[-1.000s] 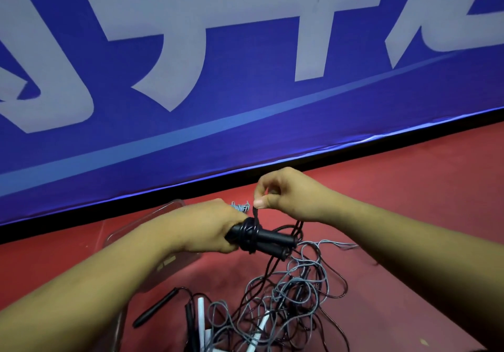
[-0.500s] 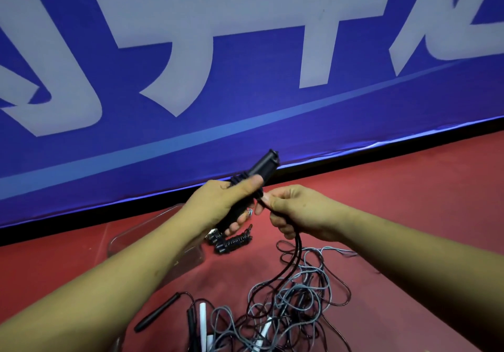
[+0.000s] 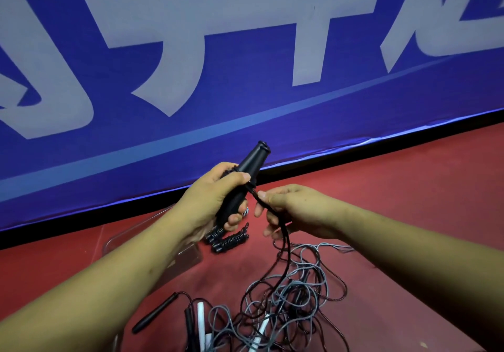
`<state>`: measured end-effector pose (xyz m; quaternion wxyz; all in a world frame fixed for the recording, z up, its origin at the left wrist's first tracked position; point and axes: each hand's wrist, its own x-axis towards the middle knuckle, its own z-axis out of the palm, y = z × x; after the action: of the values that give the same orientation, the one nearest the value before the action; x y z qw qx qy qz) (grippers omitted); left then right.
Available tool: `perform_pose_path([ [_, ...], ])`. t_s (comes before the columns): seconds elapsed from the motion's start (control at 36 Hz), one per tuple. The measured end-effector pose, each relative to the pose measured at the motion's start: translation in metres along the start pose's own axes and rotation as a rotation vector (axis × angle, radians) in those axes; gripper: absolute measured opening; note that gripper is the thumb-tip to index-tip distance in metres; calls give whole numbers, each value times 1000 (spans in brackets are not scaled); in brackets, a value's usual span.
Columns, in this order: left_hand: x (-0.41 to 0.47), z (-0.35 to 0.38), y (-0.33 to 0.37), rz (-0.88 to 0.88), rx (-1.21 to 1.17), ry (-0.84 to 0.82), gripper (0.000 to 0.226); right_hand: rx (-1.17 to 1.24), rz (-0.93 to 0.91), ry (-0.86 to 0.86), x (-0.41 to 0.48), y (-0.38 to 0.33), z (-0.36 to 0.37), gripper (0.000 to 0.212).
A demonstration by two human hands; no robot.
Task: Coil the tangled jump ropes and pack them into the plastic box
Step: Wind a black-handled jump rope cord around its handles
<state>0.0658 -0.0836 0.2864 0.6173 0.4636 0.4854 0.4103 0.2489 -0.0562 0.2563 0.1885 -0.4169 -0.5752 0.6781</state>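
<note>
We are gripping a pair of black jump rope handles (image 3: 244, 181) in our left hand (image 3: 211, 197), fingers wrapped closed around their lower half, so the handles are pointing up toward one o'clock with their butt ends clear of the fist. Our right hand (image 3: 293, 210) is sitting just beside it at three o'clock, thumb and forefinger pinched shut on the black cord (image 3: 283, 245) right where it leaves the handles. From that pinch the cord is dropping toward six o'clock and running into the tangled pile of grey and black ropes (image 3: 286, 305) on the red floor (image 3: 395, 201). That is the relation the next move seems to turn on: the handles' long axis is lying diagonally, and the free cord is hanging almost straight down from the right hand, so winding it around the handles would mean carrying it across that axis, with the right hand the nearer one to the slack. Below the left hand, at about six o'clock, a small already wound black bundle (image 3: 230, 240) is lying on the floor, and the clear plastic box (image 3: 152, 231) is sitting beyond our left forearm at eight o'clock from the handles, partly hidden. A loose black handle (image 3: 155, 312) and white handles (image 3: 201, 321) are lying at the near edge of the tangle. We judge the coiling is only beginning.
</note>
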Motion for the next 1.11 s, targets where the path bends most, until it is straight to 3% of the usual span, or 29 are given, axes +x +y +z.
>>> perform_pose_path([
  [0.39, 7, -18, 5, -87, -194, 86, 22, -37, 62, -43, 4, 9, -3, 9],
  [0.5, 7, -23, 6, -77, -208, 88, 16, -87, 53, -42, 5, 12, -3, 21],
  [0.61, 9, -32, 8, -42, -161, 48, 11, 25, 0, -33, 3, 4, -5, 23],
  [0.86, 17, -59, 4, 15, 337, 269, 18, 389, 93, -195, -1, -22, -1, 19],
  [1.03, 17, -65, 11, 140, 763, 358, 24, 262, 111, -308, -7, -21, 1, 33],
  [1.11, 13, -70, 9, 128, 1031, 312, 31, 227, 107, -233, -9, -25, 1, 26],
])
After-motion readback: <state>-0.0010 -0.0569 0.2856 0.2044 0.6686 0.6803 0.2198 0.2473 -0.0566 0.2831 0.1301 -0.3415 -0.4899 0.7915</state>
